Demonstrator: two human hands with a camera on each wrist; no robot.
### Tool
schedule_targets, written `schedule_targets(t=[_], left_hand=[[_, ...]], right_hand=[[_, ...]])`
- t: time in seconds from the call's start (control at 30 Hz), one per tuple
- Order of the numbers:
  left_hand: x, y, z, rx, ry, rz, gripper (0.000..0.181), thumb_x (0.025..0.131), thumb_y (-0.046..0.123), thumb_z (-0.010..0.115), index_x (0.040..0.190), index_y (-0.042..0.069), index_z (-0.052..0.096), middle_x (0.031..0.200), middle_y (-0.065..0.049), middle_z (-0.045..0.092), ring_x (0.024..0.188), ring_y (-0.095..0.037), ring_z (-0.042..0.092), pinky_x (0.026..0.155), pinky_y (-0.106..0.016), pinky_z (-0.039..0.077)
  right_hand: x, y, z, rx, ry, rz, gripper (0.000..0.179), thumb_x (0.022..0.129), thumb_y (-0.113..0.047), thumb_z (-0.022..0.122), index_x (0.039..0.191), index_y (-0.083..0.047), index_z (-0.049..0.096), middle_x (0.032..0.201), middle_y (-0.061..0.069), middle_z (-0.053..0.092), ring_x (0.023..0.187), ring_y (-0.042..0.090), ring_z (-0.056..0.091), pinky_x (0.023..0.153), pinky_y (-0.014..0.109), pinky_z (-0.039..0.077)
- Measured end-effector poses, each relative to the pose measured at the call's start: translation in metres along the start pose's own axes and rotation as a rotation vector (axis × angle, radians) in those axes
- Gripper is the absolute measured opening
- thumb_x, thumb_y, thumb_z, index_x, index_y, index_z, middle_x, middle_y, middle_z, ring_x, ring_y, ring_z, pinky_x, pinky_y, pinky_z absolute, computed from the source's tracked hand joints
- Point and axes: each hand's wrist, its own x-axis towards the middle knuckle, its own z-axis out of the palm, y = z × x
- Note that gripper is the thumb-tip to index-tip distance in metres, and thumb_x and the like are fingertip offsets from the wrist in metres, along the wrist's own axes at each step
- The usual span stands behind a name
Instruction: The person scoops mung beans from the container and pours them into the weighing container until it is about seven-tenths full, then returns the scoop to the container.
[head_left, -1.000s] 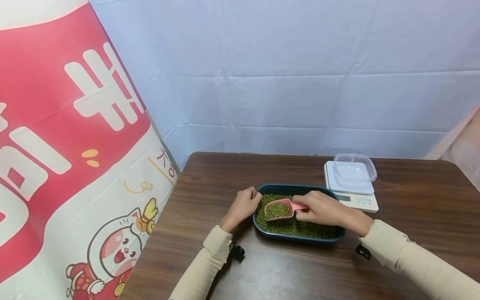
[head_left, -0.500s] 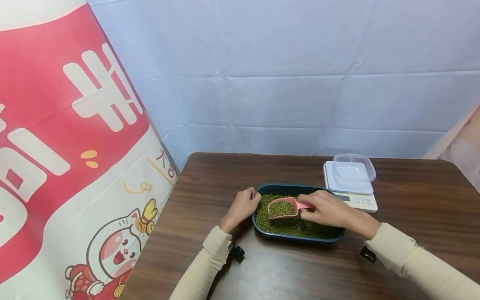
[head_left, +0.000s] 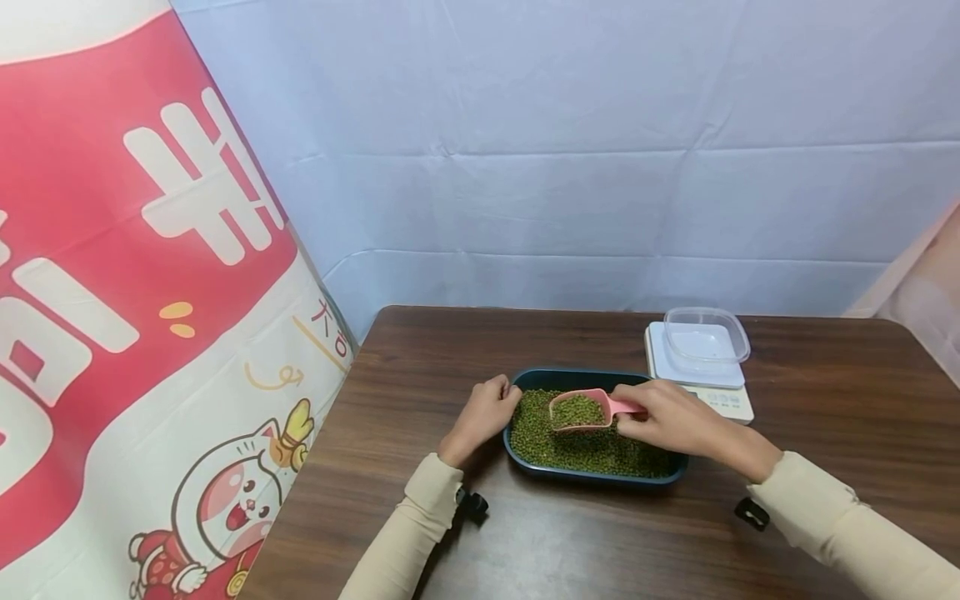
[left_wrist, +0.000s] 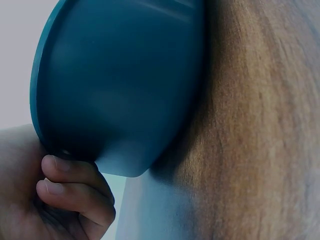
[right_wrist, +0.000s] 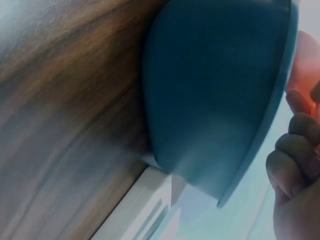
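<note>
Around the middle of a dark wood-grain tabletop, a person's right hand grips the handle of a pink scoop loaded with small green beans. The scoop sits over the bean-filled dark blue tray, within its rim; it looks raised off the beans, though the gap beneath cannot be judged. The tray's long axis runs roughly parallel to the tabletop's far edge. The scoop lies nearly along that same line, its mouth facing the tabletop's left edge and its handle pointing right.

At the tray's opposite end, the left hand holds the rim near the far left corner, fingers curled against the outer wall in the left wrist view.

Near the tabletop's far edge, right of its middle, a clear plastic container rests on a white scale with no beans visible inside. The container lies to the right of the scoop and farther back, on the handle side, behind the direction in which the mouth points. The right hand is much the nearer to it. The scale stands just beside the tray's far right corner; whether the two touch cannot be told.
</note>
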Motion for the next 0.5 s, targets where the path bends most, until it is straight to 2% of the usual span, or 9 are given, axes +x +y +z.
schedule_targets(t=[0.2, 0.5], left_hand=[[0.0, 0.0, 0.0, 0.002, 0.003, -0.004, 0.033, 0.11, 0.024, 0.047, 0.078, 0.016, 0.041, 0.065, 0.004, 0.036, 0.056, -0.012, 0.032, 0.06, -0.027, 0.034], [-0.001, 0.0, 0.0, -0.002, -0.004, -0.005, 0.034, 0.111, 0.025, 0.046, 0.078, 0.016, 0.041, 0.065, 0.004, 0.035, 0.056, -0.013, 0.031, 0.06, -0.027, 0.034]], right_hand=[[-0.005, 0.005, -0.008, -0.017, 0.022, 0.032, 0.027, 0.084, -0.005, 0.073, 0.088, -0.03, 0.063, 0.065, -0.023, 0.033, 0.056, -0.008, 0.028, 0.053, 0.018, 0.029], [-0.012, 0.014, -0.014, -0.054, 0.091, 0.011, 0.027, 0.08, -0.003, 0.072, 0.09, -0.028, 0.066, 0.065, -0.025, 0.034, 0.057, -0.009, 0.028, 0.052, 0.018, 0.03]])
